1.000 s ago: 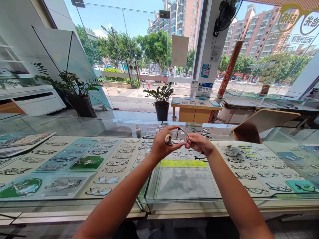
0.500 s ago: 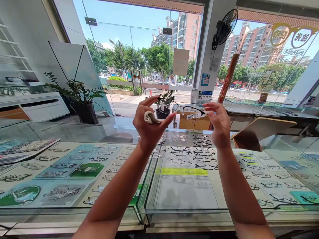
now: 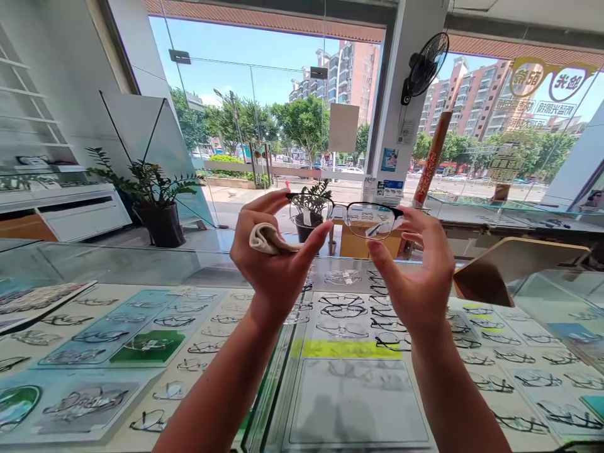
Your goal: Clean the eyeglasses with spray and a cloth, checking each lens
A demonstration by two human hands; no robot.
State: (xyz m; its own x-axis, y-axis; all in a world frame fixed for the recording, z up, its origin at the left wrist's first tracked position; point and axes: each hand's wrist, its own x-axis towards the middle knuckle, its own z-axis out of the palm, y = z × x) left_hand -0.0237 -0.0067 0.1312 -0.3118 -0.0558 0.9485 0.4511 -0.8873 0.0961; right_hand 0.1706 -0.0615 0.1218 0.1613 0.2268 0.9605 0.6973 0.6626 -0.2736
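Note:
A pair of eyeglasses with a dark upper rim and clear lenses is raised in front of me above the glass counter. My left hand grips its left side, thumb near the left lens and fingers at the outer corner. A folded light cloth is tucked in that same hand. At the other end, my right hand has its fingers at the right hinge, with the thumb under the right lens. The lenses face away from me, and the temples are mostly hidden by my hands.
Below lies a glass display counter with several rows of eyeglasses. A brown-edged board leans at the right. Potted plants, a wall fan and large windows stand beyond.
The eyeglasses have come closer and turned more squarely to view. My hands have spread apart slightly, and my right thumb has shifted beneath the right lens. The view has tilted up a little.

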